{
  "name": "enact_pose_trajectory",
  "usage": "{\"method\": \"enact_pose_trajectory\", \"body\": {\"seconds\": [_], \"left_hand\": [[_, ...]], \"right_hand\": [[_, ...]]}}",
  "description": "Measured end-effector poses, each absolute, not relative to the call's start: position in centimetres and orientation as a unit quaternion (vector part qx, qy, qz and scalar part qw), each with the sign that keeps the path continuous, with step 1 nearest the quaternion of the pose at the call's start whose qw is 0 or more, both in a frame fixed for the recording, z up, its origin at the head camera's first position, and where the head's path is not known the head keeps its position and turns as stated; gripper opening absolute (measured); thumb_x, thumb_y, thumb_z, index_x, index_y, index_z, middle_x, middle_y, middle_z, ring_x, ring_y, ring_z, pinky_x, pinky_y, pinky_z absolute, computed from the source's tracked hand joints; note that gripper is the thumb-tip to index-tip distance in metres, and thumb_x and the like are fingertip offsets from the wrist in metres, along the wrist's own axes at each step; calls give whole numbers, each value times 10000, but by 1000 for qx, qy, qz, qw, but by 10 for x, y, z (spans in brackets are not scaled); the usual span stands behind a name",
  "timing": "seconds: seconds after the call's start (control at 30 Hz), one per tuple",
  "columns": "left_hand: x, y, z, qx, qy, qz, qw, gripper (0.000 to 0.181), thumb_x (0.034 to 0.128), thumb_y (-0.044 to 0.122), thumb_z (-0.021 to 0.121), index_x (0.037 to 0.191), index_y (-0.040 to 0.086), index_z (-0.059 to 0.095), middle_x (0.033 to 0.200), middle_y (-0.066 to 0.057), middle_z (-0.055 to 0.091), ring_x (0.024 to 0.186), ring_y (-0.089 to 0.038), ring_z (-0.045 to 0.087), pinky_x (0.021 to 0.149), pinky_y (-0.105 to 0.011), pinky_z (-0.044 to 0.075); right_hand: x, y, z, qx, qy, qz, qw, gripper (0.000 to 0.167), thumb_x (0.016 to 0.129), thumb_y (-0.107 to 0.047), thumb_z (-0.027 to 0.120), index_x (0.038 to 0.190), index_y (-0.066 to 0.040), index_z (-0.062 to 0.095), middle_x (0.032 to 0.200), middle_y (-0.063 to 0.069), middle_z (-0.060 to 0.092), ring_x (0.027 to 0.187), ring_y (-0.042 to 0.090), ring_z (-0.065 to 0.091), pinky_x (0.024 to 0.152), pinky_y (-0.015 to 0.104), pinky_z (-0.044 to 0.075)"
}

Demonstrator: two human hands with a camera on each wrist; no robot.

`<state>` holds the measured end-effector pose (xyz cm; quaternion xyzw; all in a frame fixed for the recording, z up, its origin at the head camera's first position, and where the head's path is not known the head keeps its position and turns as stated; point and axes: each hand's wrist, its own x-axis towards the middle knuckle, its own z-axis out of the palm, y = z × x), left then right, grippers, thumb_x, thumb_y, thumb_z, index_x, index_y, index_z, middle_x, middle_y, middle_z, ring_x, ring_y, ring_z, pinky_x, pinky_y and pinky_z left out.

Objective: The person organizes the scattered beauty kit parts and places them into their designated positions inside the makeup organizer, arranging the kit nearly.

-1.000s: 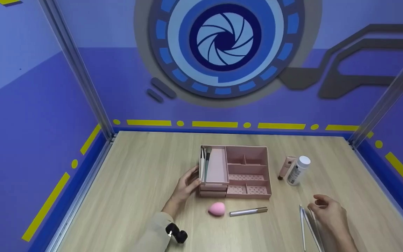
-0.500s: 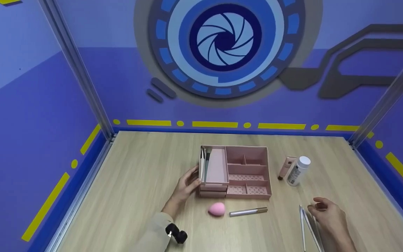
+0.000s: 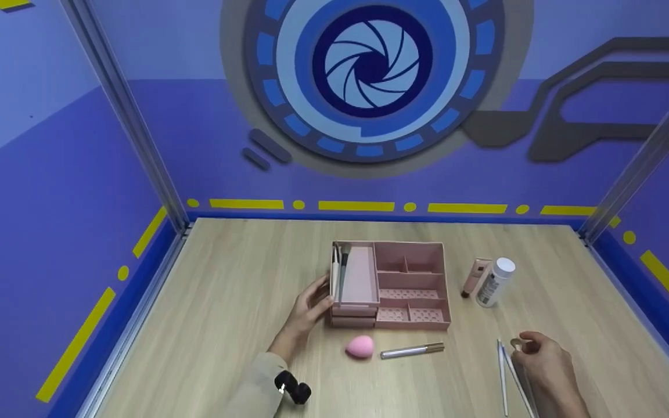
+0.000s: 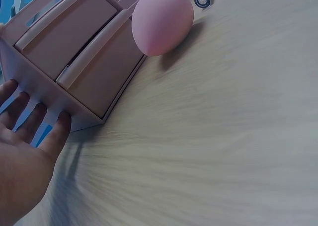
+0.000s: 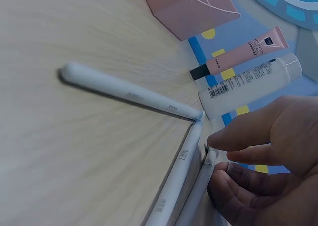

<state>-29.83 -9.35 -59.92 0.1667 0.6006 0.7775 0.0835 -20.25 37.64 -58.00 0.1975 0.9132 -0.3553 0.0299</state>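
A pink makeup organizer (image 3: 410, 281) stands mid-table, with several brushes (image 3: 342, 273) in its left tray. My left hand (image 3: 304, 313) rests against the organizer's left side; in the left wrist view its fairly straight fingers (image 4: 58, 134) touch the wall. At the right, my right hand (image 3: 548, 363) pinches the end of a slim white stick (image 5: 198, 181), which looks like a brush handle. Two similar white sticks (image 3: 502, 377) (image 5: 134, 94) lie beside that hand, their far ends close together. The fingers hide much of the pinched end.
A pink makeup sponge (image 3: 360, 346) and a silver tube with a gold cap (image 3: 412, 351) lie before the organizer. To its right stand a pink cream tube (image 3: 475, 280) and a white-capped bottle (image 3: 494, 284). Blue panels border the table.
My right hand has dipped slightly, and a small pale end now shows at its fingertips. The left hand stays against the organizer; the other things have not moved.
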Motion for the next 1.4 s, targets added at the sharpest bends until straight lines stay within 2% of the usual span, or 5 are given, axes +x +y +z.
{"method": "enact_pose_trajectory", "body": {"seconds": [0.3, 0.73, 1.03, 1.2, 1.4], "left_hand": [[-298, -94, -599, 167, 606, 774, 79, 658, 951, 83, 577, 1501, -61, 246, 1532, -287, 298, 1383, -335, 379, 1081, -309, 415], [-300, -94, -600, 163, 606, 774, 84, 650, 953, 85, 569, 1500, -59, 249, 1527, -290, 303, 1388, -346, 370, 1073, -290, 421], [-299, -94, -600, 178, 601, 776, 74, 650, 953, 57, 558, 1489, -99, 225, 1513, -327, 294, 1383, -387, 365, 1073, -294, 423], [-299, -93, -600, 171, 601, 777, 74, 645, 948, 46, 562, 1489, -92, 239, 1512, -314, 311, 1376, -360, 383, 1077, -285, 417], [-298, -93, -599, 167, 604, 776, 75, 659, 951, 65, 569, 1494, -89, 229, 1525, -300, 298, 1386, -356, 371, 1078, -277, 414]], "right_hand": [[-201, 375, -582, 161, 937, -311, 12, 410, 762, -2, 670, 1156, 97, 614, 915, 159, 653, 786, 236, 577, 603, 293, 466], [-203, 375, -582, 166, 940, -299, 18, 420, 753, -6, 647, 1160, 95, 634, 1048, 259, 673, 884, 292, 633, 759, 461, 551], [-205, 375, -578, 190, 929, -318, 33, 479, 760, -6, 651, 1228, 83, 600, 1081, 251, 645, 914, 302, 611, 736, 396, 557], [-206, 373, -571, 195, 924, -327, 30, 485, 785, -34, 658, 1255, 60, 592, 1052, 211, 635, 873, 263, 568, 653, 308, 495], [-207, 368, -566, 191, 923, -334, 14, 465, 784, -50, 669, 1236, 44, 615, 1020, 182, 648, 856, 248, 565, 608, 270, 454]]}}
